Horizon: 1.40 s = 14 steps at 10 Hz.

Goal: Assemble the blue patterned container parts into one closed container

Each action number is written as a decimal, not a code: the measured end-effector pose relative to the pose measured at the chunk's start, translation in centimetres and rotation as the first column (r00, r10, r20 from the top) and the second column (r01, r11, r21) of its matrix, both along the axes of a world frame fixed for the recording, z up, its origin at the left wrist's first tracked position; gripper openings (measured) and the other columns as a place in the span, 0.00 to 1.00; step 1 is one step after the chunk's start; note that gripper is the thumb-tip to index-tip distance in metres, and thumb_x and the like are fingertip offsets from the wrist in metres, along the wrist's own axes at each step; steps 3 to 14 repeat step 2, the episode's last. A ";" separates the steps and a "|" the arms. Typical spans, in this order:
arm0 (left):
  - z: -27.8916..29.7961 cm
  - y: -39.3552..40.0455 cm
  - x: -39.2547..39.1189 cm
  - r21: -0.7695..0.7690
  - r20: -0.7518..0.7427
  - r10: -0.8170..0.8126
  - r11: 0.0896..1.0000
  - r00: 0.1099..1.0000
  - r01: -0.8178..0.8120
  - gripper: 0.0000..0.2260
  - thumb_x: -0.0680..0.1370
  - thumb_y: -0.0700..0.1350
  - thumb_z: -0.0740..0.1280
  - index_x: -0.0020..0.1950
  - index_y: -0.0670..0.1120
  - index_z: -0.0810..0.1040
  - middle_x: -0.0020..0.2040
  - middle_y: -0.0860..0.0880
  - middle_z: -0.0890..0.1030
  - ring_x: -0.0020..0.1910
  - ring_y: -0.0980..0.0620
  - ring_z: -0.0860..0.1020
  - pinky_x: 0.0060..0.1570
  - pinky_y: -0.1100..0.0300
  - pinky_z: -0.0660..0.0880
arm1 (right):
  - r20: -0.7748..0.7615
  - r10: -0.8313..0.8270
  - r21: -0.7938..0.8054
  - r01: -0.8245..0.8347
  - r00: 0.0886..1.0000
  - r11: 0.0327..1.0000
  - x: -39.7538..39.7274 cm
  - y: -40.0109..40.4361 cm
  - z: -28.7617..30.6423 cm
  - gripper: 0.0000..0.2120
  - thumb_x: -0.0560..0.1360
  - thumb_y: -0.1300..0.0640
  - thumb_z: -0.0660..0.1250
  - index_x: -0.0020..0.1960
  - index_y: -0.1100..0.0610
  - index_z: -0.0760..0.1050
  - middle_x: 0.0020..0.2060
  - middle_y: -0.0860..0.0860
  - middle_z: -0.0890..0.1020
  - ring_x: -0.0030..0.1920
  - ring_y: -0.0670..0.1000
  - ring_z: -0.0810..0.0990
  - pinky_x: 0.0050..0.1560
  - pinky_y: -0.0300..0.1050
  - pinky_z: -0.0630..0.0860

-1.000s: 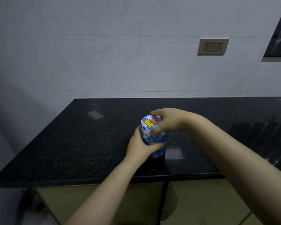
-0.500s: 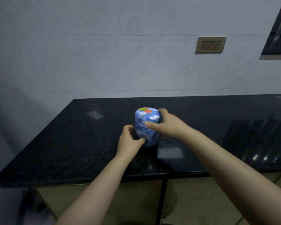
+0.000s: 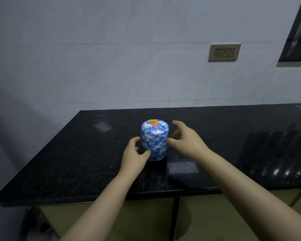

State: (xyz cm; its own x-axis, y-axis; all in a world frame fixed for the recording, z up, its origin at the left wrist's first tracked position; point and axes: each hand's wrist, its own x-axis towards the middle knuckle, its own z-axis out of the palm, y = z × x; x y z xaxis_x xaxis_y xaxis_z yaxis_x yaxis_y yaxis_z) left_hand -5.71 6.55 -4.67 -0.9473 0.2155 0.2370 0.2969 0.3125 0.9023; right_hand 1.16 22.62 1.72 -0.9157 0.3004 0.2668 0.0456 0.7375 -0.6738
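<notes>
On the counter, head view: black speckled stone countertop [image 3: 76, 162] runs across the frame, its near edge toward 6 o'clock, pale cabinet fronts [image 3: 207, 218] below it.
Container: blue patterned container [image 3: 154, 140] stands upright on the countertop, just left of the frame's middle; it reads as one closed cylinder, with a faint seam line around its middle.
Container top: an orange round sticker [image 3: 154, 124] and a yellow label [image 3: 152, 121] sit on the lid surface, the yellow one at 12 o'clock from the orange one.
Left hand: left hand [image 3: 134, 157] lies at 8 o'clock from the container, low on its side; the thumb tip touches the lower wall, the other fingers curl loosely beside the left wall; whether they press on it I cannot tell.
Right hand: right hand [image 3: 186, 138] sits at 3 o'clock from the container, fingers spread and released; the thumb tip points at the middle of the wall, very close, while the other fingers stay clear of it with a visible gap.
Forearms: both bare, reaching in from 5 and 7 o'clock.
Wall: pale tiled wall [image 3: 111, 58] behind the countertop.
Socket: socket plate [image 3: 224, 52] at 2 o'clock from the container, on the wall.
Window: dark window frame [image 3: 297, 32] at the frame's upper right corner.
Reflection: a pale light patch [image 3: 182, 167] on the stone at 5 o'clock from the container, just beside its base.
</notes>
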 end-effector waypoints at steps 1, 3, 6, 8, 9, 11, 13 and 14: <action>1.0 -0.4 0.3 0.036 -0.027 -0.005 0.999 1.000 0.006 0.21 0.70 0.38 0.71 0.61 0.46 0.72 0.55 0.53 0.74 0.54 0.53 0.73 0.54 0.58 0.70 | -0.049 -0.011 -0.005 0.011 0.999 1.000 0.9 0.1 1.1 0.30 0.70 0.53 0.68 0.70 0.52 0.63 0.51 0.48 0.78 0.50 0.48 0.75 0.49 0.43 0.70; 2.1 -1.0 0.7 0.120 -0.055 -0.013 0.993 0.998 0.020 0.16 0.71 0.36 0.70 0.55 0.50 0.73 0.53 0.54 0.76 0.55 0.52 0.74 0.56 0.58 0.69 | -0.170 -0.024 -0.086 0.010 0.985 0.996 2.0 0.1 2.8 0.26 0.70 0.55 0.68 0.67 0.53 0.67 0.52 0.48 0.78 0.49 0.48 0.77 0.48 0.42 0.71; 2.1 -1.0 0.7 0.120 -0.055 -0.013 0.993 0.998 0.020 0.16 0.71 0.36 0.70 0.55 0.50 0.73 0.53 0.54 0.76 0.55 0.52 0.74 0.56 0.58 0.69 | -0.170 -0.024 -0.086 0.010 0.985 0.996 2.0 0.1 2.8 0.26 0.70 0.55 0.68 0.67 0.53 0.67 0.52 0.48 0.78 0.49 0.48 0.77 0.48 0.42 0.71; 2.1 -1.0 0.7 0.120 -0.055 -0.013 0.993 0.998 0.020 0.16 0.71 0.36 0.70 0.55 0.50 0.73 0.53 0.54 0.76 0.55 0.52 0.74 0.56 0.58 0.69 | -0.170 -0.024 -0.086 0.010 0.985 0.996 2.0 0.1 2.8 0.26 0.70 0.55 0.68 0.67 0.53 0.67 0.52 0.48 0.78 0.49 0.48 0.77 0.48 0.42 0.71; 2.1 -1.0 0.7 0.120 -0.055 -0.013 0.993 0.998 0.020 0.16 0.71 0.36 0.70 0.55 0.50 0.73 0.53 0.54 0.76 0.55 0.52 0.74 0.56 0.58 0.69 | -0.170 -0.024 -0.086 0.010 0.985 0.996 2.0 0.1 2.8 0.26 0.70 0.55 0.68 0.67 0.53 0.67 0.52 0.48 0.78 0.49 0.48 0.77 0.48 0.42 0.71; 2.1 -1.0 0.7 0.120 -0.055 -0.013 0.993 0.998 0.020 0.16 0.71 0.36 0.70 0.55 0.50 0.73 0.53 0.54 0.76 0.55 0.52 0.74 0.56 0.58 0.69 | -0.170 -0.024 -0.086 0.010 0.985 0.996 2.0 0.1 2.8 0.26 0.70 0.55 0.68 0.67 0.53 0.67 0.52 0.48 0.78 0.49 0.48 0.77 0.48 0.42 0.71; 2.1 -1.0 0.7 0.120 -0.055 -0.013 0.993 0.998 0.020 0.16 0.71 0.36 0.70 0.55 0.50 0.73 0.53 0.54 0.76 0.55 0.52 0.74 0.56 0.58 0.69 | -0.170 -0.024 -0.086 0.010 0.985 0.996 2.0 0.1 2.8 0.26 0.70 0.55 0.68 0.67 0.53 0.67 0.52 0.48 0.78 0.49 0.48 0.77 0.48 0.42 0.71; 2.1 -1.0 0.7 0.120 -0.055 -0.013 0.993 0.998 0.020 0.16 0.71 0.36 0.70 0.55 0.50 0.73 0.53 0.54 0.76 0.55 0.52 0.74 0.56 0.58 0.69 | -0.170 -0.024 -0.086 0.010 0.985 0.996 2.0 0.1 2.8 0.26 0.70 0.55 0.68 0.67 0.53 0.67 0.52 0.48 0.78 0.49 0.48 0.77 0.48 0.42 0.71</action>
